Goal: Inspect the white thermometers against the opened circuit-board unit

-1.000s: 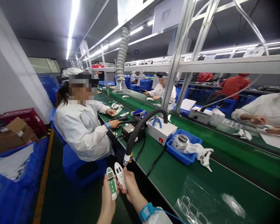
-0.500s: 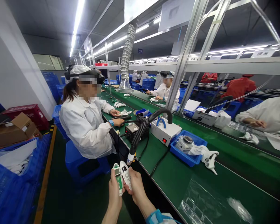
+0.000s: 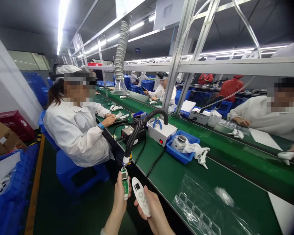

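Down at the bottom of the frame, the left hand [image 3: 119,204] was closed around a slim green circuit board [image 3: 124,186], holding it upright with a small display showing near the top. Just beside it, the right hand [image 3: 156,212] was gripping a white plastic casing [image 3: 141,201], tilted, its face turned up (small dark window, round openings), and the board and casing were not touching! The nozzle of a black flexible hose [image 3: 137,135] hung just above the board. To the right, on the green worktop [image 3: 166,186], sat a white bench unit [image 3: 162,132] with blue-handled pliers [image 3: 157,123] on top, next to a blue tray [image 3: 180,157] holding a white cloth [image 3: 194,148]. Over at the left, a co-worker [image 3: 75,133] in a white coat sat at the same worktop, one hand [image 3: 108,121] near a soldering iron [image 3: 121,121]
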Motion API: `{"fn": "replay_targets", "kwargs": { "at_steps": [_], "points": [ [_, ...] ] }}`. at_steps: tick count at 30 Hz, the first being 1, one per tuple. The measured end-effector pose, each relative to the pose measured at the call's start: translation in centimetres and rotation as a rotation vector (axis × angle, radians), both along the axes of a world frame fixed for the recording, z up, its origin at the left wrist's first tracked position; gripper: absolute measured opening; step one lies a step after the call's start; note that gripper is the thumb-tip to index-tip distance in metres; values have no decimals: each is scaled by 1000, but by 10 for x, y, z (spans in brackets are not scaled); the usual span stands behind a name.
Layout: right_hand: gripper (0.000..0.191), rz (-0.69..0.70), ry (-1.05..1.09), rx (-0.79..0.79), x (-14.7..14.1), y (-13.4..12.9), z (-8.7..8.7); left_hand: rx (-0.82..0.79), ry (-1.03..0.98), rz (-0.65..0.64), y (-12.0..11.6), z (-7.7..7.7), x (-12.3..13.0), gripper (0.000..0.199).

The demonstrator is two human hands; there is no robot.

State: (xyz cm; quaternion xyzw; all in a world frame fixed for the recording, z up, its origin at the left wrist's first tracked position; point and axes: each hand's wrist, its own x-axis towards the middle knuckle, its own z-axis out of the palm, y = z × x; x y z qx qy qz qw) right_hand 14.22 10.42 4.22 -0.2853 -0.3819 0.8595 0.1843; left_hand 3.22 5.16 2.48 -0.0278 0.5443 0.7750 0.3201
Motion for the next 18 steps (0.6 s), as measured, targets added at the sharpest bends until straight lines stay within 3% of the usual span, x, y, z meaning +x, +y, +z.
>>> {"fn": "replay_targets", "kwargs": {
  "at_steps": [5,8,13,18],
  "points": [
    [62,-46,84,-175,45,-1,3,-58,-109,-41,-18,-11,24,53],
    [59,-57,129,-226,65,-2,12,-69,-145,-89,-28,-7,41,53],
    [49,-71,169,-307,88,0,24,15,-190,-164,-28,13,66,50],
    [50,-95,198,-273,101,3,23,87,-171,-200,-22,41,83,47]
  ]
}}
